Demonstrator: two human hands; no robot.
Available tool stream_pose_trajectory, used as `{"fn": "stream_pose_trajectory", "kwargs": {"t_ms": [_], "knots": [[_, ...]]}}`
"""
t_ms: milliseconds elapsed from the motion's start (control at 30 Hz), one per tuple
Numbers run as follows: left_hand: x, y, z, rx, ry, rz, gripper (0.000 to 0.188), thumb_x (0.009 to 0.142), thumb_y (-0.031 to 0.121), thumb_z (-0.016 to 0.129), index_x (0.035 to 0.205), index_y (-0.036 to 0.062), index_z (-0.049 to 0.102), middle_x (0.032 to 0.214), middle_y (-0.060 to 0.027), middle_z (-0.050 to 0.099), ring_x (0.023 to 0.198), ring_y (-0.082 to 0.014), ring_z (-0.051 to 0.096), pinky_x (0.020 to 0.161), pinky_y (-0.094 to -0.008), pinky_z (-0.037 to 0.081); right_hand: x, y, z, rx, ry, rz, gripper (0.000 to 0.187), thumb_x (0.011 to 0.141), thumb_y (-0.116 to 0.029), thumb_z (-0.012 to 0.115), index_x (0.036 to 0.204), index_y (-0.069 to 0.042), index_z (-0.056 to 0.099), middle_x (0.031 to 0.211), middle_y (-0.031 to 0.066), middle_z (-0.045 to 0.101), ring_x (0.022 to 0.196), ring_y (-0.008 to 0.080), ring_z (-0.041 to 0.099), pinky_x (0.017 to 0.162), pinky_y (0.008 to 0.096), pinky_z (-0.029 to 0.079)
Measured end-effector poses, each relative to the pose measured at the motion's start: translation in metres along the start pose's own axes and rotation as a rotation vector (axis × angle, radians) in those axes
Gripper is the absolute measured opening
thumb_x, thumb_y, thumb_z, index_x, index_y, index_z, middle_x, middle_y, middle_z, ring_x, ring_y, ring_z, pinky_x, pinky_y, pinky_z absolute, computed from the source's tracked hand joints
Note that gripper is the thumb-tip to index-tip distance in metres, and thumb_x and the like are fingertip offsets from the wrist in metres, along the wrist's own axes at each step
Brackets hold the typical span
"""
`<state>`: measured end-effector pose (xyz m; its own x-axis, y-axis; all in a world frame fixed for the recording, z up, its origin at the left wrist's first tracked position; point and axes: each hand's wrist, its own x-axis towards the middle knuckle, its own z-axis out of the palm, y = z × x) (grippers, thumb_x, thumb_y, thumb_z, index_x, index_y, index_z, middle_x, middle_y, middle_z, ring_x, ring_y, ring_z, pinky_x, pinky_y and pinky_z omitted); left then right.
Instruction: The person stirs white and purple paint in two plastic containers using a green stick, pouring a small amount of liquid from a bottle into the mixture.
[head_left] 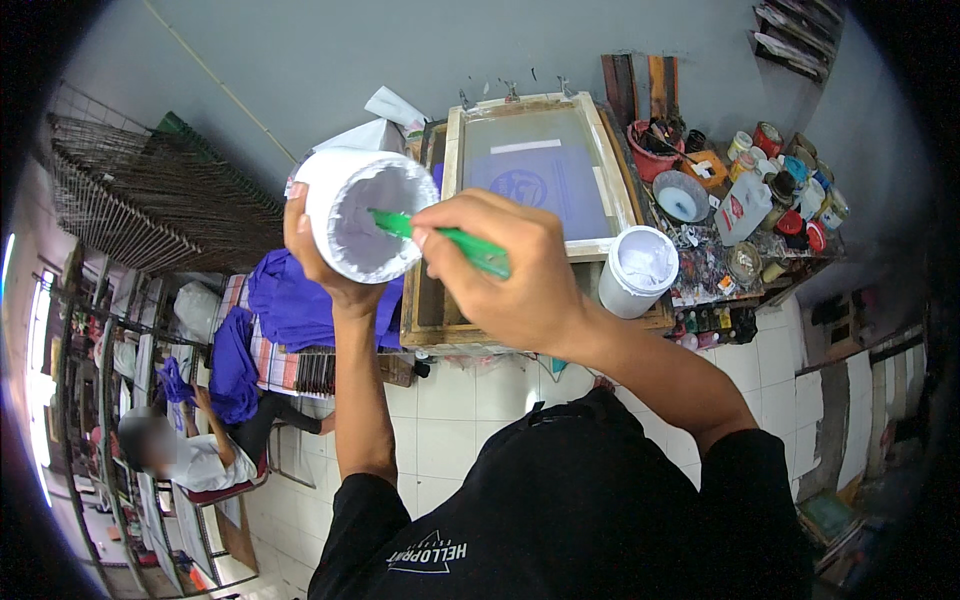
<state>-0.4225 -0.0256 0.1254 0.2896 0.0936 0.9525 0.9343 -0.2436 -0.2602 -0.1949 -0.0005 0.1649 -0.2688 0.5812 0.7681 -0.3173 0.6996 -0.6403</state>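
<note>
My left hand (318,255) is wrapped round a white plastic tub (328,203) and holds it up, tilted so that its open mouth faces me. White paste coats the tub's rim and inner wall. Between the fingers and thumb of my right hand (505,255) is a flat green tool (475,250), its far end inside the tub's mouth. The tool's tip is hard to make out against the paste. Beyond my hands lies a wooden-framed printing screen (540,128) with a faint round design on its mesh. A second white tub (640,272) with white paste stands at the screen's near right corner.
Purple cloth (285,300) is heaped left of the screen. At right, a paint-stained bench (705,262) carries a grey bowl (681,197), a red bucket (655,155), a white jug (743,208) and several jars. A seated person (215,460) handles purple cloth at lower left, beside metal racks (110,400).
</note>
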Motion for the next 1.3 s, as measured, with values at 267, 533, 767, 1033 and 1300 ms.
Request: {"fn": "stream_pose_trajectory", "kwargs": {"t_ms": [267,533,767,1033,1300], "knots": [[0.004,-0.002,0.005,0.082,-0.043,0.082,0.114,0.067,0.019,0.099,0.151,0.0054,0.023,0.148,-0.0270,0.041,0.138,-0.0436,0.049,0.115,-0.0566,0.045,-0.008,0.011,-0.004,0.076,0.091,0.261,0.009,0.092,-0.003,0.068,0.096,0.005,0.068,0.083,0.0200,0.073,0.077,0.0324,0.075,0.067,0.0400,0.056],[-0.009,0.000,0.017,0.004,-0.101,-0.011,0.116,0.065,0.020,0.102,0.150,0.0084,0.024,0.149,-0.0237,0.038,0.137,-0.0411,0.048,0.115,-0.0527,0.047,-0.009,0.021,-0.005,0.476,0.199,0.636,0.017,0.097,-0.008,0.069,0.102,0.008,0.070,0.077,0.0139,0.072,0.067,0.0192,0.072,0.064,0.0314,0.061],[-0.028,0.015,0.020,0.004,-0.078,-0.081,0.123,0.062,0.022,0.103,0.153,0.0087,0.022,0.149,-0.0214,0.038,0.136,-0.0405,0.048,0.115,-0.0497,0.044,-0.023,0.031,-0.017,0.670,0.419,0.683,0.019,0.096,-0.008,0.070,0.103,0.009,0.070,0.083,0.0169,0.072,0.069,0.0222,0.073,0.066,0.0353,0.063],[-0.063,0.024,0.036,-0.247,-0.024,-0.438,0.122,0.061,0.019,0.101,0.154,0.0079,0.022,0.148,-0.0201,0.039,0.139,-0.0376,0.042,0.115,-0.0508,0.036,-0.025,0.021,-0.064,0.623,0.438,0.681,0.022,0.095,-0.009,0.071,0.106,0.010,0.069,0.087,0.0175,0.071,0.070,0.0226,0.072,0.065,0.0374,0.064],[-0.061,0.083,0.054,-0.577,-0.083,-0.803,0.120,0.063,0.019,0.098,0.154,0.0033,0.021,0.145,-0.0190,0.039,0.136,-0.0328,0.046,0.114,-0.0466,0.039,-0.045,0.017,-0.115,0.576,0.477,0.656,0.024,0.096,-0.010,0.066,0.109,0.010,0.069,0.088,0.0175,0.072,0.068,0.0203,0.071,0.064,0.0396,0.065]]}}
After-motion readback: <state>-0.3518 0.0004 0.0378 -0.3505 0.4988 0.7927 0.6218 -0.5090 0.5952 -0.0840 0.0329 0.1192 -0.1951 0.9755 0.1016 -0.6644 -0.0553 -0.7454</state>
